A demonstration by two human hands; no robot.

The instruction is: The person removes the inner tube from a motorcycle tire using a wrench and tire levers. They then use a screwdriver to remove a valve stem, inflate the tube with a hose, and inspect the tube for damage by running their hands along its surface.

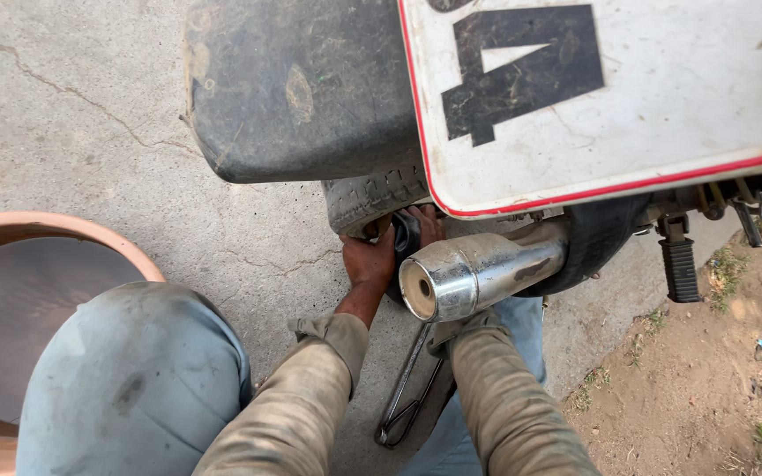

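Left hand (369,261) pinches the black tube (406,233) by the tyre (372,199), keeping it in place; right hand's grip can't be told, hidden behind the exhaust pipe (474,271).

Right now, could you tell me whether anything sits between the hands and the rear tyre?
For the left hand, nothing: it already rests on the tyre. The chrome exhaust crosses above the right sleeve and hides the right hand.
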